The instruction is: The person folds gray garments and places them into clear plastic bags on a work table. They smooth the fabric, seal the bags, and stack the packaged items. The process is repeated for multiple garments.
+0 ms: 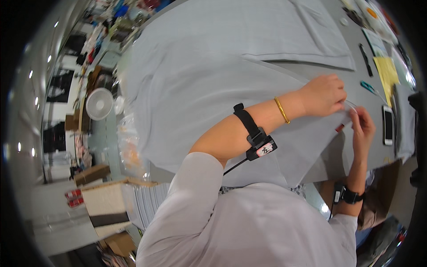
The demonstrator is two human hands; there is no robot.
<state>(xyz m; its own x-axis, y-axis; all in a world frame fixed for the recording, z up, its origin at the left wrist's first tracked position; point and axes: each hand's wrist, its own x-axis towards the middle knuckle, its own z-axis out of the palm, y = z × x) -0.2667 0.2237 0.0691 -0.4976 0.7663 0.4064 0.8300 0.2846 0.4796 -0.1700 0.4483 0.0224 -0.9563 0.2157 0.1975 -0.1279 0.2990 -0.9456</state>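
A large light grey garment (204, 84) lies spread over the table, with a straight hemmed edge at its far right part. My left hand (327, 95) reaches across to the right, its fingers curled closed on the garment's right-hand edge. Just beside it, my right hand (364, 127) pinches the same edge between thumb and fingers. A thin pale strip of the edge shows between the two hands. Near my right hand, a small dark red tag (340, 128) sits on the garment. The fingertips of my left hand are partly hidden.
Along the table's right side lie a phone (388, 125), teal-handled snips (368, 86), yellow paper (386, 75) and a black pen (365, 59). Folded grey cloth (404, 120) rests at the right edge. To the left stand a white fan (99, 103) and cardboard boxes (92, 174).
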